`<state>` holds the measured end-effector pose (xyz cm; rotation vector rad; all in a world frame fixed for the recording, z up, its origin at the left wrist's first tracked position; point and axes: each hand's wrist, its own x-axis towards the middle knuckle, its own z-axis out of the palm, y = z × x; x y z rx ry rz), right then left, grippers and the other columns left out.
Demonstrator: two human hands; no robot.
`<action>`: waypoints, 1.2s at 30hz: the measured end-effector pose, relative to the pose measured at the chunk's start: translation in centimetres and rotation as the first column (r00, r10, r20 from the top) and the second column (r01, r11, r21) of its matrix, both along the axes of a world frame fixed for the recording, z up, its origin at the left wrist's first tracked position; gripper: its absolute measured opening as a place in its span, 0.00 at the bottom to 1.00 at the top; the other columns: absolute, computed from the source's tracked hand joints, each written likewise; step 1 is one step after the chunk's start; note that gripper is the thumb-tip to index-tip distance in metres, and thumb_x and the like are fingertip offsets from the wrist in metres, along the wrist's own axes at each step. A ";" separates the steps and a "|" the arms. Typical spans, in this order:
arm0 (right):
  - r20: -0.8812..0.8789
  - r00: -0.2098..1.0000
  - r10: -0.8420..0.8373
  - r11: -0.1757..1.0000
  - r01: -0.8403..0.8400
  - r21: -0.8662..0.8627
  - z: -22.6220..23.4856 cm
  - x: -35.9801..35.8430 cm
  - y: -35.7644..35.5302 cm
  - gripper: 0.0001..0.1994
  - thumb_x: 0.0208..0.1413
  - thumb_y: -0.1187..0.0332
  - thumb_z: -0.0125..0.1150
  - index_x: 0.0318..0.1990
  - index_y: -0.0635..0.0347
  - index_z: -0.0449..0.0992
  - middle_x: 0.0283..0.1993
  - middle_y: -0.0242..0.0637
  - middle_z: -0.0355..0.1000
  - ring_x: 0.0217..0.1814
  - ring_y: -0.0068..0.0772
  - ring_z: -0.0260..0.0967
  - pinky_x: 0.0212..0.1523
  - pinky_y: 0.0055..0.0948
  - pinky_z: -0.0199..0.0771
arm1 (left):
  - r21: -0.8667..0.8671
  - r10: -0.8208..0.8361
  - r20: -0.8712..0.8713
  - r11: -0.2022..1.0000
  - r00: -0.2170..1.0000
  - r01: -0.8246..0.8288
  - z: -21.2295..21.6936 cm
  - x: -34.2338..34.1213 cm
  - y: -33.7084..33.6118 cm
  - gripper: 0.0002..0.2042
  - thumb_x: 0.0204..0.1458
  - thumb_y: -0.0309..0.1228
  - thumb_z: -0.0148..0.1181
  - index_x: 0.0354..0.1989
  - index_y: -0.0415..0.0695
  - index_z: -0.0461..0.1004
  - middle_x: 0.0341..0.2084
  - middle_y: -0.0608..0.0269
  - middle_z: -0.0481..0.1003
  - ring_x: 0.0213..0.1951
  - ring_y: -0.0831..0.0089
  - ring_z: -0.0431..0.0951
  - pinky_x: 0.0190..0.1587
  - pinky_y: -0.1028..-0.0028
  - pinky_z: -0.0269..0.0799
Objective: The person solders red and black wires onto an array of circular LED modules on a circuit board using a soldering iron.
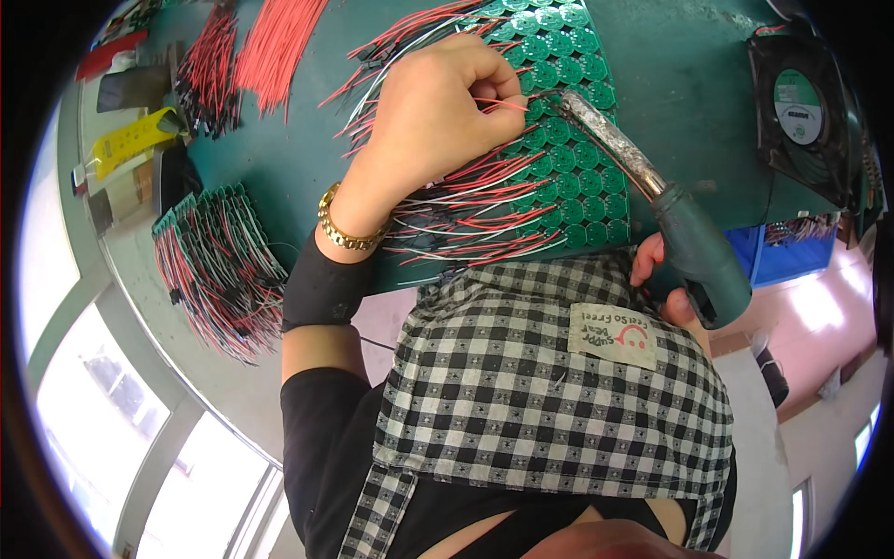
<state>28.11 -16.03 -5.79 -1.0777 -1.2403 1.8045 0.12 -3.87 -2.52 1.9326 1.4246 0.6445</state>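
My left hand [447,107] is closed in a pinch on a thin red wire [498,103], its end over a panel of round green circuit boards [570,163]. My right hand [666,289], partly hidden, is wrapped round the dark green handle of a soldering iron [703,252]. The iron's worn metal barrel points up and left, its tip close to the wire end; whether they touch I cannot tell. Rows of red, white and black wires [466,210] fan out leftward from the panel, below and above my left hand.
Loose red wires [277,51] and a red-black wire bundle [212,70] lie at the far left. A wired board stack [219,270] sits at the table's left edge, near a yellow packet [135,142]. A black fan [799,112] stands right, above a blue bin [792,252].
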 end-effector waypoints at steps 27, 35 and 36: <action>-0.174 0.969 -0.177 0.984 0.170 -0.056 -0.2 -1.2 -0.5 0.36 0.44 0.43 0.60 0.55 0.62 0.64 0.30 0.35 0.67 0.29 0.22 0.62 0.25 0.20 0.57 | -0.095 -0.100 0.017 0.990 0.995 0.102 0.4 -1.1 0.2 0.04 0.45 0.23 0.62 0.28 0.38 0.73 0.24 0.72 0.68 0.26 0.86 0.65 0.28 0.85 0.63; -0.208 0.962 -0.175 0.981 0.188 0.042 -1.0 -2.1 -0.5 0.35 0.46 0.43 0.58 0.56 0.60 0.63 0.31 0.35 0.67 0.31 0.23 0.62 0.30 0.22 0.59 | 0.009 -0.012 0.265 1.000 0.964 0.010 1.5 -2.5 0.6 0.06 0.57 0.26 0.50 0.37 0.39 0.73 0.30 0.67 0.70 0.32 0.80 0.68 0.36 0.81 0.65; -0.223 0.956 -0.189 0.977 0.206 0.055 -0.9 -2.1 -0.5 0.35 0.47 0.44 0.58 0.56 0.61 0.63 0.31 0.35 0.67 0.31 0.23 0.62 0.31 0.22 0.59 | 0.120 -0.022 0.163 0.993 0.986 0.002 1.3 -2.3 0.7 0.05 0.54 0.23 0.53 0.35 0.40 0.76 0.28 0.63 0.72 0.31 0.75 0.71 0.36 0.78 0.67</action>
